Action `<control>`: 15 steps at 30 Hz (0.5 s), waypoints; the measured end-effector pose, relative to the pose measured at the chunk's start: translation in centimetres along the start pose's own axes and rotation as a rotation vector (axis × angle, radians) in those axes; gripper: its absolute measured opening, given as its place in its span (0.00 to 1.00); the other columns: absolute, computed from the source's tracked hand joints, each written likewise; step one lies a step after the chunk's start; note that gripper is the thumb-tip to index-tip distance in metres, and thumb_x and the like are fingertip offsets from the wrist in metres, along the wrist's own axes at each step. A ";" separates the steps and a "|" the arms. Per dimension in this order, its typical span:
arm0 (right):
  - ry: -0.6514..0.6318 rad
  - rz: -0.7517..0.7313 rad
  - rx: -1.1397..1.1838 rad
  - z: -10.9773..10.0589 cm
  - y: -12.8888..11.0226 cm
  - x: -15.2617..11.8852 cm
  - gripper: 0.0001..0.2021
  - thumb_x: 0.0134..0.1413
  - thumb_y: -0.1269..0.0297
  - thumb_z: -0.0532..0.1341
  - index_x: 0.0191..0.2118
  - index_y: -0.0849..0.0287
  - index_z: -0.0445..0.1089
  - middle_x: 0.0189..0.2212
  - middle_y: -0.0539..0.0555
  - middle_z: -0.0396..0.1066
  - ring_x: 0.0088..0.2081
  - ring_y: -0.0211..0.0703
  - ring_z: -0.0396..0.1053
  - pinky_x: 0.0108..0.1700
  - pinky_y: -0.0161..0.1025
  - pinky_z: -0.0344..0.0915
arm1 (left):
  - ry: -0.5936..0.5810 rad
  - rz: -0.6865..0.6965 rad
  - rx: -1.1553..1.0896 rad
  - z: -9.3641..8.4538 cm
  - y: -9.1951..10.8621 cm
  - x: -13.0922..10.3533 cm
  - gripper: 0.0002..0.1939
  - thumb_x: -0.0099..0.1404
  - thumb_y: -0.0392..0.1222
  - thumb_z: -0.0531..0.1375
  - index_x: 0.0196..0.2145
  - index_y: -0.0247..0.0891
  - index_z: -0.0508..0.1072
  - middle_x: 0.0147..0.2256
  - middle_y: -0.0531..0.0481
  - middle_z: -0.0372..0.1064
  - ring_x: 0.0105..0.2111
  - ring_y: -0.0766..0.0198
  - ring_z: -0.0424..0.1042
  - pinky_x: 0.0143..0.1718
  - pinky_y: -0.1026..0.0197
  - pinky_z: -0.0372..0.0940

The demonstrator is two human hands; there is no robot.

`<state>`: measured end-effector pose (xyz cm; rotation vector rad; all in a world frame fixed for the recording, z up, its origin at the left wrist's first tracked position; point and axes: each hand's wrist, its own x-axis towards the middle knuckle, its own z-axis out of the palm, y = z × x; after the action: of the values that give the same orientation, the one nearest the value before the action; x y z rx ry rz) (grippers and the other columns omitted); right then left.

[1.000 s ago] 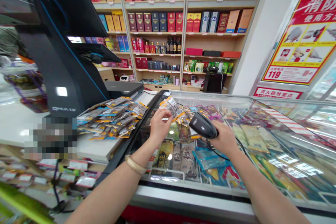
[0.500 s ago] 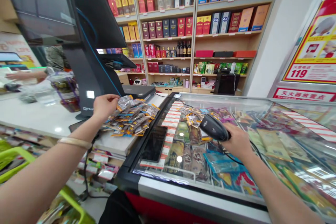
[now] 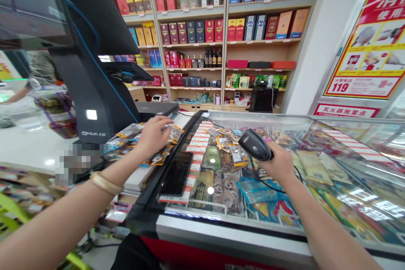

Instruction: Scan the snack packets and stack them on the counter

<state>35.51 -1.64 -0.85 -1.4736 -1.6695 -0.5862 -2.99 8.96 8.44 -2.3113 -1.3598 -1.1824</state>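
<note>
My left hand (image 3: pixel 155 137) is over the pile of small snack packets (image 3: pixel 126 136) beside the black register stand, its fingers apart and slightly curled. Whether it touches the packets is unclear. Wrapped round the handle of a black barcode scanner (image 3: pixel 254 144), my right hand (image 3: pixel 278 161) hovers above the glass freezer top. More small packets (image 3: pixel 236 154) lie on the glass near the scanner's front. A black phone (image 3: pixel 177 174) rests flat on the glass by its left edge, next to a strip of red and white labels (image 3: pixel 198 145).
The register stand (image 3: pixel 91 71) with screens rises at the left. A tied container bundle (image 3: pixel 58 112) sits on the white counter (image 3: pixel 28 147). Shelves of boxes (image 3: pixel 186 31) stand behind. The scanner's cable (image 3: pixel 272 186) curls over the freezer glass. Another person's arm shows at far left.
My left hand has moved right over the pile, and its fingers have spread. The view has turned slightly right. My right hand still holds the scanner.
</note>
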 end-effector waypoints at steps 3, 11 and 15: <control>0.019 0.034 0.000 0.0 0.2 0.0 0.13 0.45 0.64 0.57 0.38 0.58 0.73 0.32 0.58 0.76 0.34 0.49 0.73 0.35 0.38 0.65 | -0.237 0.088 -0.153 4.8 3.8 -0.4 0.13 0.59 0.43 0.56 0.39 0.40 0.77 0.41 0.44 0.75 0.44 0.55 0.73 0.50 0.53 0.64; -0.079 0.041 0.021 0.2 -0.4 0.0 0.13 0.46 0.64 0.58 0.39 0.58 0.73 0.34 0.57 0.75 0.35 0.49 0.73 0.36 0.39 0.65 | -0.532 -0.037 -0.210 15.8 8.6 0.4 0.31 0.48 0.49 0.67 0.49 0.33 0.71 0.48 0.35 0.73 0.49 0.45 0.71 0.49 0.52 0.65; -0.079 0.058 0.026 0.2 -0.5 0.1 0.13 0.45 0.64 0.58 0.39 0.58 0.73 0.34 0.56 0.75 0.35 0.49 0.72 0.35 0.39 0.64 | -0.588 -0.016 -0.191 16.7 8.9 0.8 0.30 0.47 0.48 0.68 0.48 0.36 0.72 0.44 0.39 0.75 0.46 0.46 0.73 0.47 0.52 0.66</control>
<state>35.00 -1.56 -0.78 -1.5384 -1.6831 -0.4783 13.28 13.53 -0.15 -2.9414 -1.4826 -0.6737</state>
